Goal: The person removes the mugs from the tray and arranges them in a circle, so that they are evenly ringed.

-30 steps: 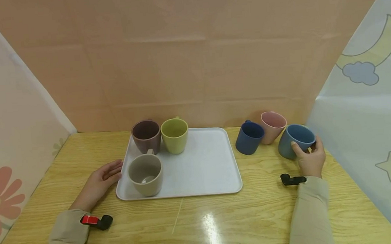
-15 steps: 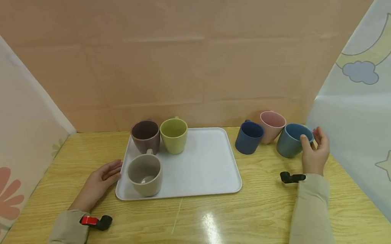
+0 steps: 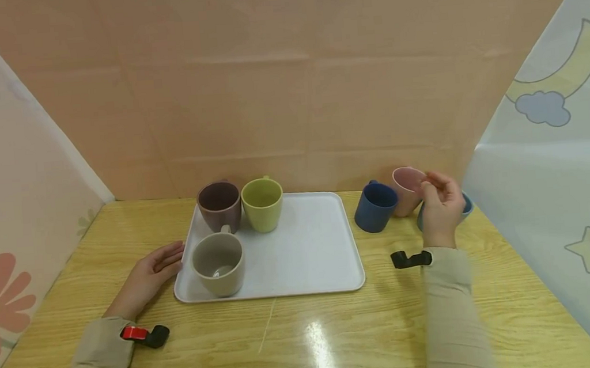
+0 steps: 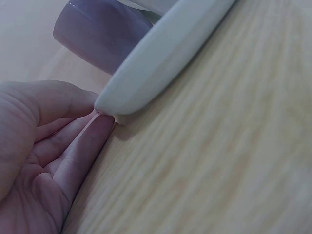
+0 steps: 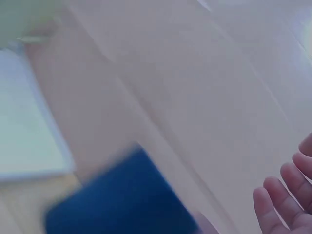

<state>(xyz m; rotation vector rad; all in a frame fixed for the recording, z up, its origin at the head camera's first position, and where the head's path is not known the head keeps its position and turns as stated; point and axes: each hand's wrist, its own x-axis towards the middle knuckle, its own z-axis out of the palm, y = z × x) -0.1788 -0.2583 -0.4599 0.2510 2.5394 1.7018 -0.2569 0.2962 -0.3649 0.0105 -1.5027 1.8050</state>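
My left hand (image 3: 146,276) lies on the table at the left edge of a white tray (image 3: 306,258). In the left wrist view its fairly straight fingertips and thumb touch the tray's rim (image 4: 151,68). My right hand (image 3: 441,207) is raised over a medium-blue mug (image 3: 467,207), hiding much of it, with its fingertips near the rim of a pink mug (image 3: 405,197). Its fingers (image 5: 285,195) are apart and hold nothing. A dark blue mug (image 3: 375,215) stands just left of the pink one; it shows blurred in the right wrist view.
On the tray's left half stand a purple mug (image 3: 221,213), a yellow-green mug (image 3: 263,212) and a beige mug (image 3: 220,273). An orange-brown backdrop (image 3: 288,92) rises behind the table (image 3: 369,328). Printed white panels (image 3: 534,188) stand on both sides.
My right hand has let go of the medium-blue mug and moved left and up, toward the pink mug. The medium-blue mug stays on the table. The left hand has not moved.
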